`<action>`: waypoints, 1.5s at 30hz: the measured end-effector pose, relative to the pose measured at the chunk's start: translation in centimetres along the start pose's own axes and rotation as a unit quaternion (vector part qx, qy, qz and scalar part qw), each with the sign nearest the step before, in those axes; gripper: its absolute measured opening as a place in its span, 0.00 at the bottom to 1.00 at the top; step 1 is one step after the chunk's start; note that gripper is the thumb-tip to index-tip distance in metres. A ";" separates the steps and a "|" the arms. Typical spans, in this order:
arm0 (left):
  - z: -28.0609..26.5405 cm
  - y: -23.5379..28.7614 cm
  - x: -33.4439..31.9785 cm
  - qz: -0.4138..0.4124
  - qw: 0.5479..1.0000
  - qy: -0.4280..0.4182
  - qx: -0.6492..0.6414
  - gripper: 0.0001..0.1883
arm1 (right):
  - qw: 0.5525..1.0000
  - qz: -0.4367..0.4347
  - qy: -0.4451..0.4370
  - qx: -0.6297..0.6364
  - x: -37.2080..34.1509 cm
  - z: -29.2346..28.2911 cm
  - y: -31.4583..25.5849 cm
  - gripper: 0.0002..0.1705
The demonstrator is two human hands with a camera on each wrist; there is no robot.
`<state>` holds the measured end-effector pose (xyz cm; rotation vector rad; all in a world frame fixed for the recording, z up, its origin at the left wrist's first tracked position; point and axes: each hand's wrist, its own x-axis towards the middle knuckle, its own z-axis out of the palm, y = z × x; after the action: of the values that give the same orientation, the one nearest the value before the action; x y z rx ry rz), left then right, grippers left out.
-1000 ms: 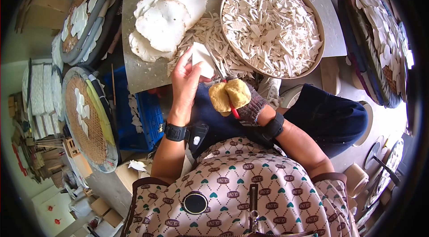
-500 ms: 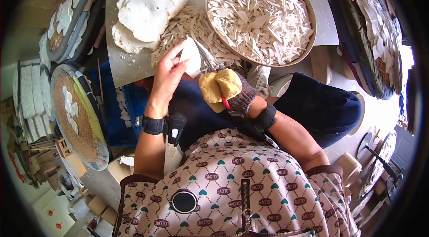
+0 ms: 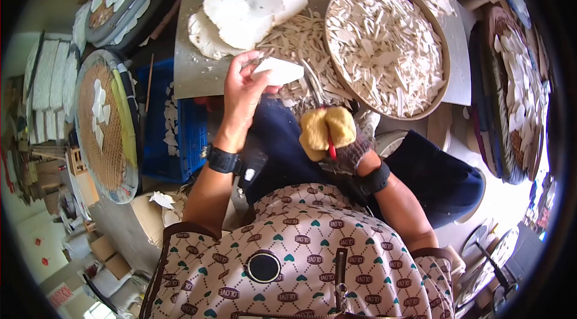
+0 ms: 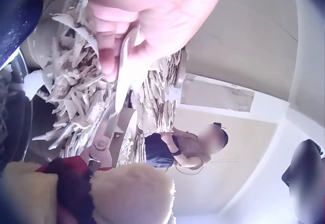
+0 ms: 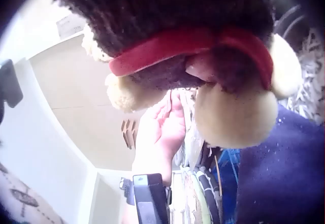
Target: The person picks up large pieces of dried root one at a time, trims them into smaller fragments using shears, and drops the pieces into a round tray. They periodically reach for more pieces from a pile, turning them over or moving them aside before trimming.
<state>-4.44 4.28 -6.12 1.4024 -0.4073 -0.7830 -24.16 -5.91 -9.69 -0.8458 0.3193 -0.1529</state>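
My left hand [image 3: 243, 93] pinches a thin, flat white piece [image 3: 283, 70] between thumb and fingers, its pointed end toward the right. My gloved right hand [image 3: 353, 155] grips shears with red handles, wrapped in thick yellow foam [image 3: 327, 129]. In the left wrist view, the shears' pivot [image 4: 100, 145] shows below the white piece, blades parted close to its lower tip. The right wrist view shows the knitted glove [image 5: 167, 10] around a red handle [image 5: 162, 51]; the blades are hidden there. Cut white strips [image 3: 300, 36] lie heaped under the hands.
A round tray [image 3: 448, 72] full of white slivers stands at the right of the metal table [image 3: 192, 78]. Large white sheets [image 3: 240, 12] are stacked at left. A blue crate [image 3: 186, 165] and woven round racks [image 3: 90, 138] sit further left. Another person [image 4: 190, 150] appears beyond.
The white piece has turned from upright to lying sideways, its tip now to the right. Both hands have moved slightly apart. The head view has shifted, first one way and then back.
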 end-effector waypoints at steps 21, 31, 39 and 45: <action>-18.8 1.1 -5.9 0.067 0.827 0.370 -0.418 0.17 | 0.903 -0.088 -0.108 -0.406 0.5 -0.6 2.0 0.24; -12.0 -0.3 8.4 0.014 0.930 0.300 0.210 0.34 | 0.894 -0.132 -0.099 -0.416 -1.0 -0.2 2.1 0.11; -12.2 3.3 7.4 0.014 0.991 0.111 -0.066 0.11 | 0.928 -0.055 -0.049 -0.366 -2.5 -1.6 2.1 0.11; -6.8 -0.2 4.9 0.001 0.941 0.092 -0.325 0.11 | 0.951 -0.049 -0.060 -0.300 -1.7 -1.6 3.3 0.13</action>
<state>3.52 5.76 -8.31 0.8392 0.0090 -0.6897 -26.27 -4.48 -12.82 -1.4698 0.2077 -0.0946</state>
